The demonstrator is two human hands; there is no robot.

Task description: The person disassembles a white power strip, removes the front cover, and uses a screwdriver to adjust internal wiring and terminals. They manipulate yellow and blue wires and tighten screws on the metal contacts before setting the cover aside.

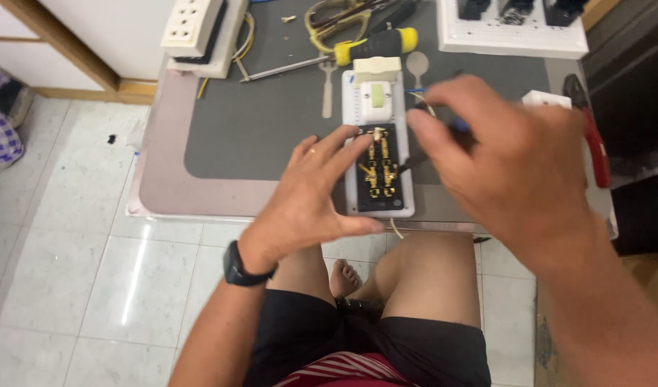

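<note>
White plastic forms the switch plate [378, 154], which lies on a grey mat [271, 122] under the fingertips of the left hand [311, 204], fingers spread and pressing its near edge. Brass terminals [377, 168] sit exposed beside those fingertips. The right hand [508, 161] is closed on a dark tool [415, 162] whose tip meets the terminals. Beyond both hands lies a yellow-handled screwdriver [375, 45].
</note>
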